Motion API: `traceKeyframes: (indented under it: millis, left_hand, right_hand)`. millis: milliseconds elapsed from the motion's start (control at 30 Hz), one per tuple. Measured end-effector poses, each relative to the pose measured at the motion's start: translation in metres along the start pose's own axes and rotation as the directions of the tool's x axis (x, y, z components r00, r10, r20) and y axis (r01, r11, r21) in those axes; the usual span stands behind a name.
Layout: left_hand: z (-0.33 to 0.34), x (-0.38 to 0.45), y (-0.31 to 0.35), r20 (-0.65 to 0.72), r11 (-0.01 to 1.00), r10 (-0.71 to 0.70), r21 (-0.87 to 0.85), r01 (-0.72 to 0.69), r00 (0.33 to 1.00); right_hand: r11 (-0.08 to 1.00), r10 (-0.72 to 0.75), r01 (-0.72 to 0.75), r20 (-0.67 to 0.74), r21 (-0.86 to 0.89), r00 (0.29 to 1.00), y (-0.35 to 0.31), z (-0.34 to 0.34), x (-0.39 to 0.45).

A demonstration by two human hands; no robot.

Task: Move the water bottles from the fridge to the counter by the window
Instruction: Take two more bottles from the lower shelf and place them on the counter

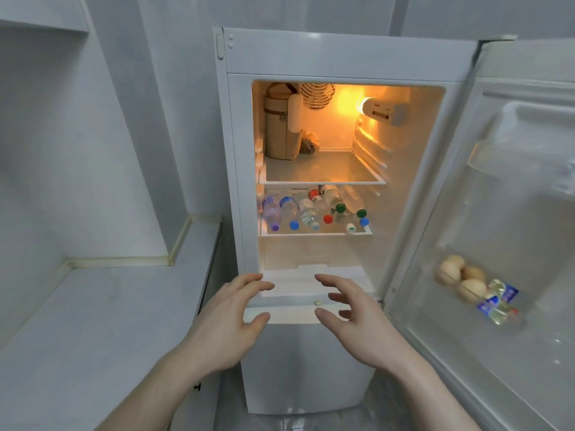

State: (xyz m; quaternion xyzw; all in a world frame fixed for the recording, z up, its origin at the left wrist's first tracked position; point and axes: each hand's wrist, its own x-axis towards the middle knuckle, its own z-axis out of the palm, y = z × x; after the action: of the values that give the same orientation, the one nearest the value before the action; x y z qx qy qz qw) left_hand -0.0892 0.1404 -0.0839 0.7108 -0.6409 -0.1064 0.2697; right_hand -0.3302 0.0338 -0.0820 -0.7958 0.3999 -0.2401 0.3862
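Both hands empty w/ fingers spread, left hand (228, 318) & right hand (357, 318) below fridge (311, 54); water bottles (311, 209) lie above on mid shelf, caps toward person, roughly equidistant.

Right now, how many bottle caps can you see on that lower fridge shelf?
8 on the lower shelf: purple, blue, pale, red, green, white, green, blue. More may be hidden behind.

left hand (222, 320) and right hand (357, 318) — both bare; no rings at the fingers, no watch or band behind them; forearms uncovered — no sleeve in view.
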Motion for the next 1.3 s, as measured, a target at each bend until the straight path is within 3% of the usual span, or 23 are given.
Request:
traceKeyframes:
  millis: [400, 634, 868, 1301]
  left_hand:
    - [0.045, 0.194, -0.057, 0.135, 0.990, -0.138, 0.040, 0.133, 0.981]
    - [0.086, 0.295, -0.081, 0.164, 0.945, -0.324, 0.011, 0.326, 0.932]
    - [0.105, 0.342, -0.096, 0.120, 0.852, -0.516, -0.032, 0.522, 0.848]
    - [0.123, 0.371, -0.114, 0.213, 0.804, -0.585, 0.031, 0.593, 0.782]
  right_hand:
    - [1.000, 0.020, -0.019, 0.072, -0.014, 0.997, 0.055, -0.008, 0.203]
    - [0.996, 0.027, -0.013, 0.169, -0.083, 0.985, 0.094, -0.004, 0.315]
    - [0.972, 0.072, -0.012, 0.250, -0.234, 0.966, 0.116, 0.020, 0.379]
    - [0.945, 0.127, -0.012, 0.335, -0.326, 0.934, 0.133, 0.041, 0.417]
